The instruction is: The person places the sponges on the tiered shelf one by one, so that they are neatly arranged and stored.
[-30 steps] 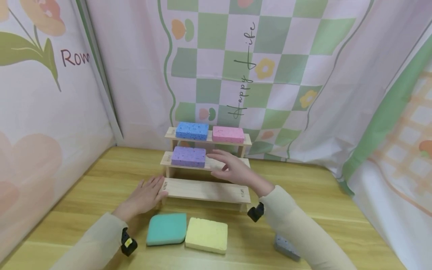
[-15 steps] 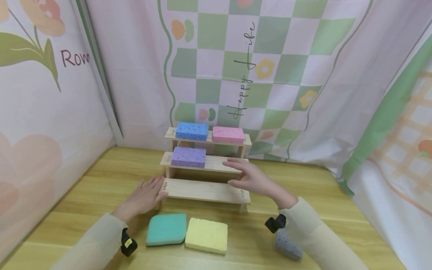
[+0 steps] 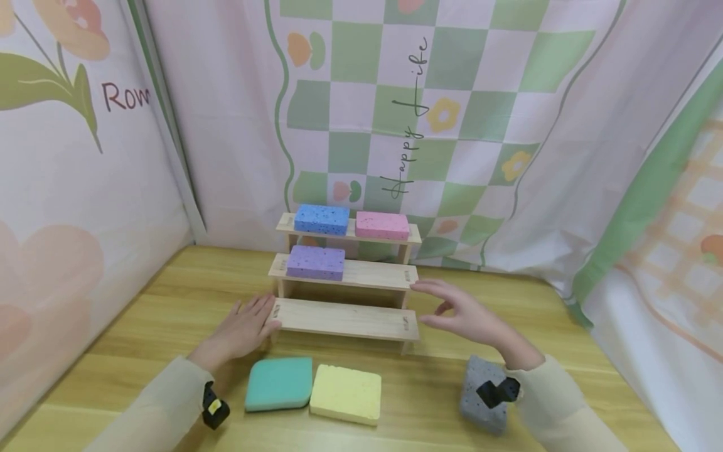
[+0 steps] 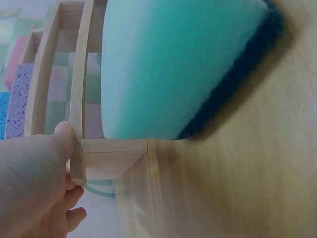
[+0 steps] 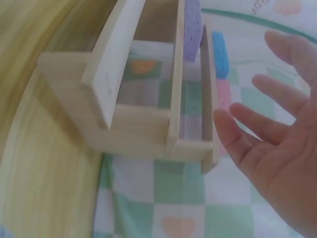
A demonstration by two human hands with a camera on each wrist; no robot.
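Observation:
A three-step wooden stand stands on the table. My left hand holds the left end of its lowest step; in the left wrist view the thumb lies against the board's edge with fingers curled beyond it. A purple sponge sits on the left of the middle step. Blue and pink sponges lie side by side on the top step. My right hand hovers just right of the stand, holding nothing, its fingers spread and loosely bent in the right wrist view.
In front of the stand, a teal sponge with a dark underside and a yellow sponge lie side by side. A grey sponge lies at the right, partly behind the right wrist camera. Printed curtains enclose the table.
My right hand has drawn away to the right from beside the purple sponge, past the stand's end. More of the grey sponge shows. The left hand and the sponges have stayed put.

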